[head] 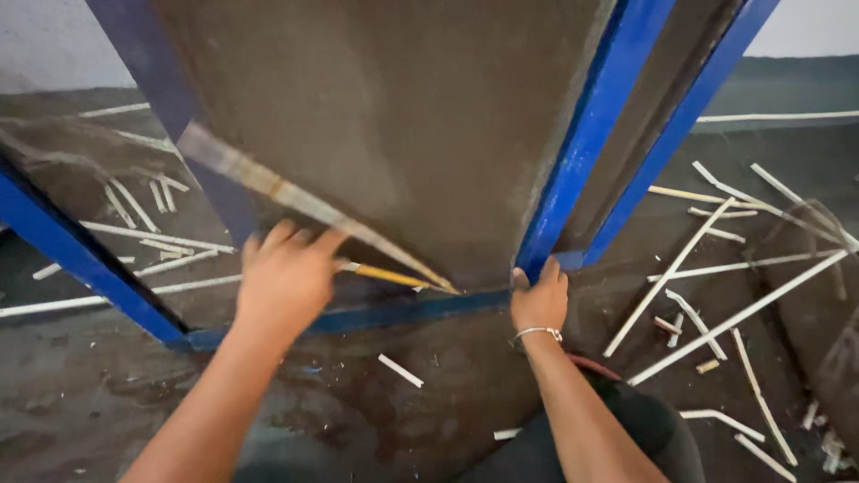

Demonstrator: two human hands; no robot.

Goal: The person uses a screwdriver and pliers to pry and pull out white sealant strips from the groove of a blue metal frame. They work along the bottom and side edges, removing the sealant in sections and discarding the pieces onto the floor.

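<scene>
We look down on a blue metal frame (586, 134) of straight painted bars, and inside it a broad panel (394, 116) with a rough, matte grey-brown face like dried cement or coarse board. The frame's lower bar (394, 310) runs across just below the panel, and its paint looks scuffed and dusty. The floor (394, 420) beneath is dark, gritty and stained.

Our left hand (286, 273) is clenched around a long, thin tool (313, 207) that lies slantwise across the panel face. The tool is blurred, so we cannot tell its exact kind. It shows a pale flat length toward the upper left and a yellow stretch (394, 275) just past our fingers, tapering to a point that meets the panel's lower edge near the bar. Our fingers curl over it from above and the knuckles face us.

Our right hand (540, 300) grips the foot of the upright blue bar where it joins the lower bar. The fingers wrap the bar's edge and the thumb is pressed against its face. A thin silver bracelet (537, 333) circles that wrist.

Scattered over the floor on both sides are many white sticks (716, 259), slim, straight and of mixed lengths, some crossing each other. One short piece (400, 370) lies alone between our forearms. Part of a dark garment (644, 429) shows under our right forearm.
</scene>
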